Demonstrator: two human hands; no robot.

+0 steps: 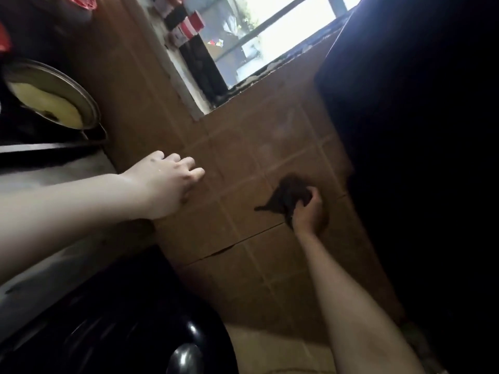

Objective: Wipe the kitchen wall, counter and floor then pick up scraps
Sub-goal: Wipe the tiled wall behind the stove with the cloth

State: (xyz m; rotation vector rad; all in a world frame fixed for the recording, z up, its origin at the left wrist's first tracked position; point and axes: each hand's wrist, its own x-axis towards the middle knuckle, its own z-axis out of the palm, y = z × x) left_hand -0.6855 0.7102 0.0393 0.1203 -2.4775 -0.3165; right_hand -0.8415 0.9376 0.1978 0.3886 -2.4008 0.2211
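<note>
Head view: the camera was tilted, so the brown tiled wall (243,147) ran slantwise across the middle of the picture. The right hand (307,209) reached up from the lower right and gripped a dark cloth (286,197), its fingers curled round the bunched fabric and holding it against the wall. One corner of the cloth trailed out to the left over the tile. Just below that hand a thin crack (243,240) ran across the tiles.

The left hand (167,182) came in from the left edge on a bare forearm. Its fingers were loosely bent and close together, it held nothing, and it lay against the wall, well apart from the cloth. Whether the fingertips pressed on the tile could not be told.

Under the left forearm lay the grey counter (54,179), meeting the wall at its far edge. Farther back on the left stood a metal pot (89,109) with something pale yellow showing in it. A window (275,36) opened in the wall above the hands, bright with daylight. A glossy black object (129,319) filled the lower left, and a large dark shape (418,130) covered the right side; neither could be made out.
</note>
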